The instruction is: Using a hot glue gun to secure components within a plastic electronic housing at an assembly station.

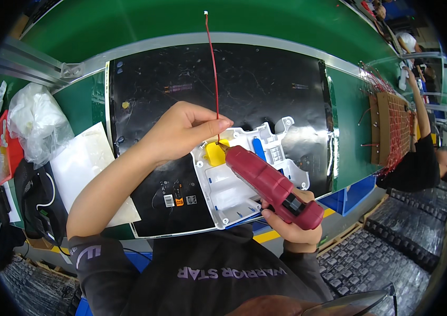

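My left hand (184, 129) pinches a thin red wire (214, 68) between thumb and fingertips. The wire runs up from the hand to a small white connector (206, 12) beyond the black mat. Its lower end reaches a yellow part (213, 155) set in a white plastic housing (234, 185). A dark red glue gun (263, 176) is gripped in my right hand (298, 231), its nozzle at the yellow part beside the wire end. Whether the nozzle touches is too small to tell. A blue strip (258, 148) sits farther right in the housing, which lies open side up.
Under the housing lies a black mat (150, 113) on a green table. At left are white paper (78, 163), a clear plastic bag (39, 121) and a red bin (8, 150). A cardboard box (384, 129) with many red wires stands right, near another person's arm (419, 102).
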Action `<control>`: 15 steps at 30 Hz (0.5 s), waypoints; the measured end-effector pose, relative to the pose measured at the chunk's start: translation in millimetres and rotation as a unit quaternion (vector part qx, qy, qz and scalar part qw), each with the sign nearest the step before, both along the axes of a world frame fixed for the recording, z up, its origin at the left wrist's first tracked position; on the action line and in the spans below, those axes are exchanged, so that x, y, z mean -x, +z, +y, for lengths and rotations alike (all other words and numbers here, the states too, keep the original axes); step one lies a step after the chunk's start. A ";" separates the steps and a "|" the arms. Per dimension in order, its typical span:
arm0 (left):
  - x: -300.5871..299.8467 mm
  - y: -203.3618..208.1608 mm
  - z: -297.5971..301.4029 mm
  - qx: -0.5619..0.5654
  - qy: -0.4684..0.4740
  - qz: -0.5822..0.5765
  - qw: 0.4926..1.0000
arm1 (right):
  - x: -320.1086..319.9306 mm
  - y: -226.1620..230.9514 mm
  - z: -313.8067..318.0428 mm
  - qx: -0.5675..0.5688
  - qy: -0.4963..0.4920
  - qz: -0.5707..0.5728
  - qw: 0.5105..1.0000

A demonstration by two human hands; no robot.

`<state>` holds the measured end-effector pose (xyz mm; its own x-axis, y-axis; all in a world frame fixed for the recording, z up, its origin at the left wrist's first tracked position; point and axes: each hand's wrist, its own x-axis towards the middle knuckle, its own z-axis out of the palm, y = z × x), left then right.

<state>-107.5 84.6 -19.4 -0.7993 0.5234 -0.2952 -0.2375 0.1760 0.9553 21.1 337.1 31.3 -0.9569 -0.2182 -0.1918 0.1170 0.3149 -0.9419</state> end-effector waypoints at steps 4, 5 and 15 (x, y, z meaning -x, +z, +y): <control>-0.1 -1.2 -0.8 -0.003 -0.001 0.006 1.000 | 0.3 0.0 1.3 -0.001 0.008 0.001 1.000; 0.1 -0.5 -0.7 0.000 -0.002 0.005 1.000 | 0.3 0.2 1.0 -0.001 0.005 -0.002 1.000; 0.6 0.3 -0.4 0.013 -0.005 0.006 1.000 | -2.1 1.2 -1.3 0.002 -0.012 0.001 1.000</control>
